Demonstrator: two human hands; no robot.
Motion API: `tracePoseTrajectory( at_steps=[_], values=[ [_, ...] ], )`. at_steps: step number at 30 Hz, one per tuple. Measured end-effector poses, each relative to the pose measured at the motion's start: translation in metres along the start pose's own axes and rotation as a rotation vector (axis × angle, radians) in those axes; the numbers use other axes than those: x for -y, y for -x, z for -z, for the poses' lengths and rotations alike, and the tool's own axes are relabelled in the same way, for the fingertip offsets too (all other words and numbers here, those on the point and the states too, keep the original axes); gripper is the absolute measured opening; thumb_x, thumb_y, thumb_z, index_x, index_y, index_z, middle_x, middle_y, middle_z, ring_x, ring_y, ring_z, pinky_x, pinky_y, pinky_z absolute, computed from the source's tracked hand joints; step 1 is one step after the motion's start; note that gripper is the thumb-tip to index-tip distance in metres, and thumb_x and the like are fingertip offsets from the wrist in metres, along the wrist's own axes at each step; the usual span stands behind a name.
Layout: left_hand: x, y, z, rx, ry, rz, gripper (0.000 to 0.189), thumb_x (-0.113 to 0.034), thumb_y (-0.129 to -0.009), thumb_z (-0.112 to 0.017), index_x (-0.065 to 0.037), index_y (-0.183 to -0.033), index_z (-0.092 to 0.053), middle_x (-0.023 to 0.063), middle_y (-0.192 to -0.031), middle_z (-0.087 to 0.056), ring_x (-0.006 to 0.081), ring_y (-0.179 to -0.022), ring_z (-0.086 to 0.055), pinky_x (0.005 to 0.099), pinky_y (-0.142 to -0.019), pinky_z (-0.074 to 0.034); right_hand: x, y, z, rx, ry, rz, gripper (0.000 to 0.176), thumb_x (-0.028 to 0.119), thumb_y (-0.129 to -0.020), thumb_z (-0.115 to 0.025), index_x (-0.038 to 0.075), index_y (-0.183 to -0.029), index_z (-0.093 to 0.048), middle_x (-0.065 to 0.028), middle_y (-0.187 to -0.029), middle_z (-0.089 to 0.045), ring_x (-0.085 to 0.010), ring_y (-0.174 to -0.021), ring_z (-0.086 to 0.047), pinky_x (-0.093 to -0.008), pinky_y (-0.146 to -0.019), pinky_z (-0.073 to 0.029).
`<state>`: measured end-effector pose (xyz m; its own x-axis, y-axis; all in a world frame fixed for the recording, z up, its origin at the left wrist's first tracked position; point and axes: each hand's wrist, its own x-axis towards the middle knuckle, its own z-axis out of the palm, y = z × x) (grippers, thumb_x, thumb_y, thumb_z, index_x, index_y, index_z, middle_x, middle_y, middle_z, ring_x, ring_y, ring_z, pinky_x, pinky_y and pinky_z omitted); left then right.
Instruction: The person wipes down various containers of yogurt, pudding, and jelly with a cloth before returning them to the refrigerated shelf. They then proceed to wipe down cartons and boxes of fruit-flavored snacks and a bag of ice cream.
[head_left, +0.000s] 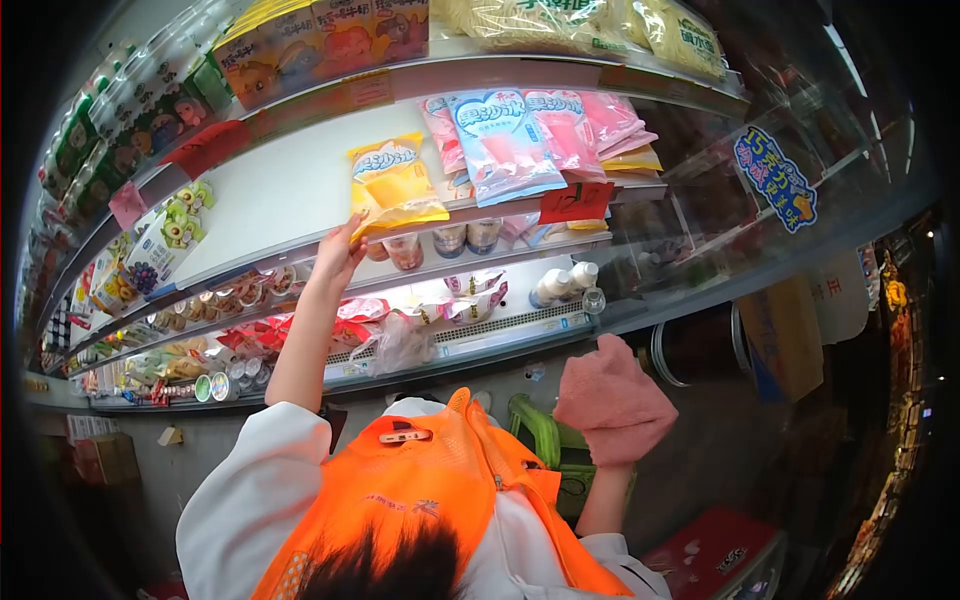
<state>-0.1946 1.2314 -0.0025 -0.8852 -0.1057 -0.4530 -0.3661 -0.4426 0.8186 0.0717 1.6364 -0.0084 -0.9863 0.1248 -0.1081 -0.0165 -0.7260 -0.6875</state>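
Observation:
My left hand point(338, 255) reaches up to the middle shelf point(280, 180) of an open chiller. Its fingers pinch the lower left corner of a yellow snack packet point(393, 185) that stands at the shelf's front edge. My right hand point(603, 478) is raised lower down on the right, closed on a pink cloth point(612, 400) that covers the fingers. I see white sleeves and an orange vest point(430, 490) at the bottom of the view.
Blue and pink packets point(505, 140) stand right of the yellow one above a red price tag point(575, 203). Cups point(405, 250) and small bottles point(560, 285) fill lower shelves. Cartons point(310, 40) line the top shelf. A green basket point(540, 430) sits below.

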Motion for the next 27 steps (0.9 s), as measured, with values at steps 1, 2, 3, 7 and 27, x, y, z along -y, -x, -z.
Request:
tracePoseTrajectory(
  at_steps=[1,2,3,7,27],
  values=[
    [-0.009,0.014,0.01,-0.064,-0.039,-0.044,0.028,-0.028,-0.087,-0.061,-0.004,-0.098,-0.053,0.0005,-0.078,-0.056,0.0062,-0.06,-0.052,0.0172,-0.051,-0.046,-0.006,-0.011,-0.004,0.034,-0.013,-0.036,0.022,0.016,-0.091,-0.038,0.005,-0.109,-0.045,-0.0016,-0.095,-0.053,-0.0123,-0.085,-0.055,-0.0216,-0.071,-0.044],
    [-0.009,0.014,0.033,-0.078,-0.081,-0.073,0.031,-0.033,-0.087,-0.06,-0.005,-0.098,-0.053,-0.0008,-0.081,-0.056,0.0061,-0.065,-0.053,0.0203,-0.057,-0.048,-0.013,-0.024,-0.009,0.072,-0.029,-0.071,0.022,0.016,-0.092,-0.037,0.005,-0.109,-0.045,-0.0014,-0.095,-0.053,-0.012,-0.085,-0.055,-0.0214,-0.071,-0.044],
    [-0.002,0.014,0.052,-0.144,0.092,-0.063,0.034,-0.036,-0.087,-0.059,-0.005,-0.101,-0.052,0.0001,-0.086,-0.055,0.0071,-0.07,-0.053,0.0218,-0.062,-0.048,-0.024,-0.038,-0.017,0.12,-0.04,-0.104,0.022,0.016,-0.092,-0.037,0.005,-0.109,-0.045,-0.0012,-0.096,-0.053,-0.0116,-0.085,-0.054,-0.0212,-0.071,-0.044],
    [0.018,0.038,0.066,-0.196,0.483,-0.031,0.068,-0.056,-0.083,-0.055,-0.004,-0.124,-0.039,0.0094,-0.119,-0.041,0.0228,-0.11,-0.045,0.0384,-0.093,-0.042,-0.055,-0.092,-0.08,0.204,0.401,0.145,0.015,0.015,-0.094,-0.031,0.008,-0.101,-0.042,0.0008,-0.088,-0.046,-0.009,-0.077,-0.047,-0.0191,-0.063,-0.039],
    [0.017,0.029,0.094,0.272,0.135,0.035,0.042,-0.022,-0.095,-0.046,-0.005,-0.132,-0.034,0.0073,-0.128,-0.048,0.0217,-0.115,-0.05,0.036,-0.092,-0.046,-0.277,-0.194,-0.227,0.523,1.557,0.639,0.038,0.03,-0.07,-0.063,0.015,-0.105,-0.062,-0.0155,-0.116,-0.056,-0.0205,-0.113,-0.049,-0.0374,-0.095,-0.037]
  ],
)
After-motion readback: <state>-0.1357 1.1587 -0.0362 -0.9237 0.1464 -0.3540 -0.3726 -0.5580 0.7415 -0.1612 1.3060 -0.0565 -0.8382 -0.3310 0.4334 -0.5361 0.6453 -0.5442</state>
